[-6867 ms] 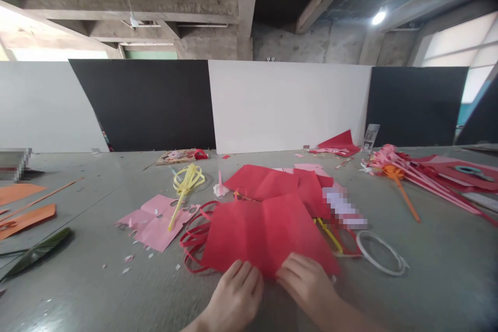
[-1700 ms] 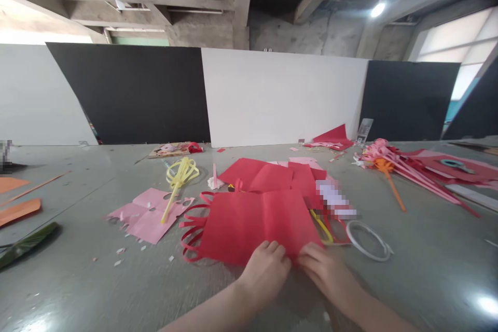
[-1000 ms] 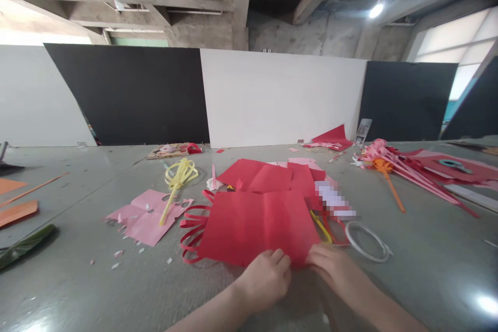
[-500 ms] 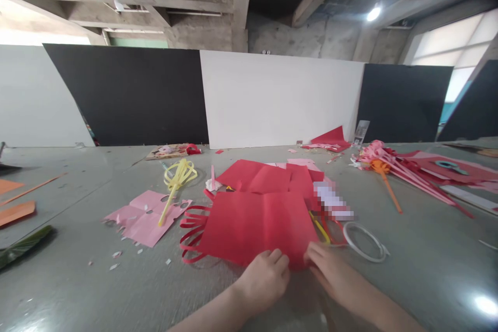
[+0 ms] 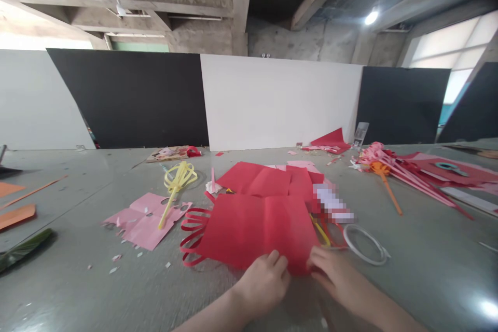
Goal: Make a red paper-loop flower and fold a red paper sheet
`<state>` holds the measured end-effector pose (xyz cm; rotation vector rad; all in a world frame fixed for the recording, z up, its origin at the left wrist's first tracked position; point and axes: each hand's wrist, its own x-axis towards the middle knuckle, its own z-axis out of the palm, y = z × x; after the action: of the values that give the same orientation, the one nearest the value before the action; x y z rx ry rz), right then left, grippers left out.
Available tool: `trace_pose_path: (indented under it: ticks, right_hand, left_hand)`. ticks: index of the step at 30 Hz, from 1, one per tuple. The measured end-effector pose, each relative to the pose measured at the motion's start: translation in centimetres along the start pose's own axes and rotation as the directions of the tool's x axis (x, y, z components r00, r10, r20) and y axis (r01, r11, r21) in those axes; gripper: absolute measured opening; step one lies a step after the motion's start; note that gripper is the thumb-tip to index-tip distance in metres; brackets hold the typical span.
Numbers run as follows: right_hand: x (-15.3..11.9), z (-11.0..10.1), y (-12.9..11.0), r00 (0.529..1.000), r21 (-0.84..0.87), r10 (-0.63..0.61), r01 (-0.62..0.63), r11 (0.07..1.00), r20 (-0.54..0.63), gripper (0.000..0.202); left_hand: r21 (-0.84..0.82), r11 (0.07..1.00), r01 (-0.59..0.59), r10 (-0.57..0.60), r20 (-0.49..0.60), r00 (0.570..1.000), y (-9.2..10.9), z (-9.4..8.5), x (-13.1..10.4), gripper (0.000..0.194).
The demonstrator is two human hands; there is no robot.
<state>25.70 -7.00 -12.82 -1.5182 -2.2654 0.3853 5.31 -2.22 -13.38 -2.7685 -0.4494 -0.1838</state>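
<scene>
A creased sheet of red paper (image 5: pixel 249 228) lies in front of me on the grey table. My left hand (image 5: pixel 266 277) is closed at its near edge, right of the middle, with the fingers curled over the paper. At the sheet's near right corner, my right hand (image 5: pixel 330 270) pinches the edge; its fingertips are partly hidden. Thin red paper loops (image 5: pixel 192 233) stick out from under the sheet's left side. Behind it lie more red sheets (image 5: pixel 257 176). A yellow strip (image 5: pixel 321 231) shows beside the right edge.
A coil of white wire (image 5: pixel 365 245) lies to the right. On the left, a yellow paper-strip flower (image 5: pixel 177 189) rests over cut pink paper (image 5: pixel 146 223). Pink paper flowers (image 5: pixel 375 153), an orange one (image 5: pixel 383 174) and teal-handled scissors (image 5: pixel 449 167) lie further right. A white panel (image 5: pixel 282 101) stands behind.
Both hands stay at the near edge of the red sheet, with only a slight shift of the right fingers. The view has tilted up slightly.
</scene>
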Motion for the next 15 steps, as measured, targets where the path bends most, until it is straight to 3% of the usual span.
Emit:
trace_pose_path:
  ticks: [5, 11, 15]
  right_hand:
    - [0.05, 0.37, 0.45, 1.000, 0.020, 0.013, -0.013, 1.000, 0.015, 0.023]
    - [0.11, 0.54, 0.57, 0.999, 0.086, 0.042, -0.043, 0.995, 0.022, 0.023]
    - [-0.03, -0.01, 0.23, 0.998, 0.098, 0.062, -0.065, 0.993, 0.033, 0.021]
  left_hand:
    - [-0.049, 0.999, 0.011, -0.013, -0.030, 0.999, -0.14, 0.26, 0.01, 0.007]
    - [-0.329, 0.944, 0.011, -0.047, -0.099, 0.994, -0.30, 0.05, 0.07, 0.019]
    - [-0.393, 0.919, 0.014, -0.040, -0.056, 0.998, -0.21, 0.41, -0.05, 0.026]
